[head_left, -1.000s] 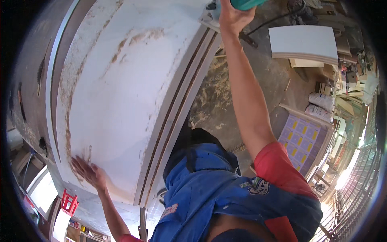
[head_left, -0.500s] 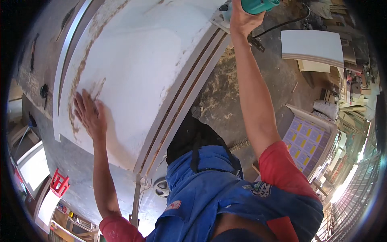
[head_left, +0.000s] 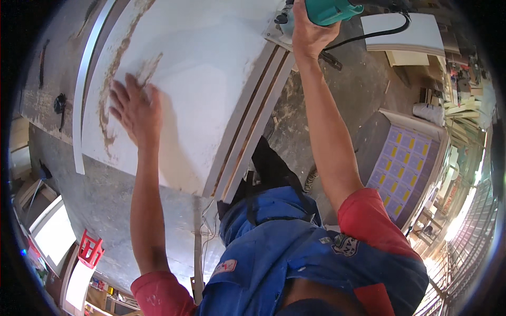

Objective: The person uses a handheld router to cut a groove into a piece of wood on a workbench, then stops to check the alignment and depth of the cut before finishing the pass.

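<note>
A large white panel point(head_left: 203, 100) lies before me, on top of further boards whose edges point(head_left: 247, 124) show along its right side. My left hand point(head_left: 138, 108) is open over its left part, fingers spread, palm down; I cannot tell whether the palm presses on the surface. At the top of the view my right hand point(head_left: 314, 39) is wrapped round a teal corded power tool point(head_left: 333, 9), partly cut off by the frame. The tool's flat base point(head_left: 278, 34) meets the panel's right edge. Brown dust point(head_left: 110, 89) streaks the panel near my left hand.
A black cord point(head_left: 377, 34) loops right from the tool. Beyond it stands a stack of white boards point(head_left: 403, 31). A sheet with yellow labels point(head_left: 400, 163) lies at the right. A red stool point(head_left: 90, 249) is at the lower left, and a metal strip point(head_left: 84, 100) runs beside the panel.
The panel's near end has shifted right and down in view. My left hand appears farther up and right; my right hand and the tool sit slightly farther left and lower, still gripped.
</note>
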`<state>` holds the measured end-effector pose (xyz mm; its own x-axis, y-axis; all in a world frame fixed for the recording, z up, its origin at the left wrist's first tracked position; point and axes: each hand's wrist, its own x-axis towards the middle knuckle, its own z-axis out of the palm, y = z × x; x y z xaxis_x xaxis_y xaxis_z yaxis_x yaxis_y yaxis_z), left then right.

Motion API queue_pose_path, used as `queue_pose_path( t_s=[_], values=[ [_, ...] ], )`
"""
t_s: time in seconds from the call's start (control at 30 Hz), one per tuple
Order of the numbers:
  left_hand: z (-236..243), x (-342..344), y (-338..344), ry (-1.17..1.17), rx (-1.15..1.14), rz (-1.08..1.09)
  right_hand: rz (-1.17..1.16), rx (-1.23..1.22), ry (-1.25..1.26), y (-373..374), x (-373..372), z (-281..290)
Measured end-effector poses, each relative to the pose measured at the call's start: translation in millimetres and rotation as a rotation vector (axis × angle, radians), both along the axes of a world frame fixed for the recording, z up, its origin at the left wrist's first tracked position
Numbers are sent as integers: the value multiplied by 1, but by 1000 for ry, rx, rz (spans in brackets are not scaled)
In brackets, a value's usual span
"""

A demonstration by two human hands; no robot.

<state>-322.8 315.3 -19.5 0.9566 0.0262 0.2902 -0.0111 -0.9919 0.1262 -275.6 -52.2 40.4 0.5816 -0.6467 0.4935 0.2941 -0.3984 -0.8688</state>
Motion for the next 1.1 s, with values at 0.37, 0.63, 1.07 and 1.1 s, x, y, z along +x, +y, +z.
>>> queue_pose_path(
  t_s=[0.37, 0.63, 1.07, 1.1],
  values=[
    [16, -49, 115, 15, -31, -485, -34, -32, -154, 115, -116, -7],
    [0, -46, 122, -15, -11, -491, -9, 20, -61, 195, -198, 8],
    [-12, -41, 127, -147, -39, -533, -149, -274, 79, 299, -307, 3],
    [-12, -40, 127, -173, -29, -544, -201, -440, 142, 302, -314, 2]
  ],
)
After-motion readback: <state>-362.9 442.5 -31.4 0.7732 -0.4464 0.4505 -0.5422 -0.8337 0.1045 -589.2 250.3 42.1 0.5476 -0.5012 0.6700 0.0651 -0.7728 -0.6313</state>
